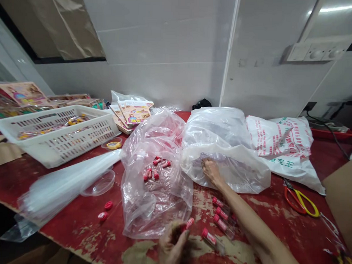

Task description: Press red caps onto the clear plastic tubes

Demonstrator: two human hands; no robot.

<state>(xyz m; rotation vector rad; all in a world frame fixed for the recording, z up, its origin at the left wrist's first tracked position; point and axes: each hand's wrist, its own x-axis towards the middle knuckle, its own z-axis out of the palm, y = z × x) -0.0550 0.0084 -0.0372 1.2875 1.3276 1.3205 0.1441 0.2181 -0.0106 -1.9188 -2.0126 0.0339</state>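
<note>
My left hand [173, 245] is closed near the table's front edge, holding a small red cap piece [190, 223] with white lettering between thumb and fingers. My right hand [211, 171] reaches into the mouth of a white plastic bag [230, 128], its fingers curled against translucent contents; the fingertips are hidden. Between the hands lies an open clear bag [158, 220] with several red-capped pieces [155, 173] inside. Beside my right forearm lie several clear tubes with red caps [209, 237]. Two loose red caps [103, 216] rest left of the clear bag.
A white plastic basket [57, 143] holding wrapped items stands at the left, near printed cards [133, 113]. Flat plastic sleeves [67, 186] and a clear round lid [100, 183] lie before it. Scissors [302, 202], a printed white sack [282, 143] and a cardboard box [342, 195] are right.
</note>
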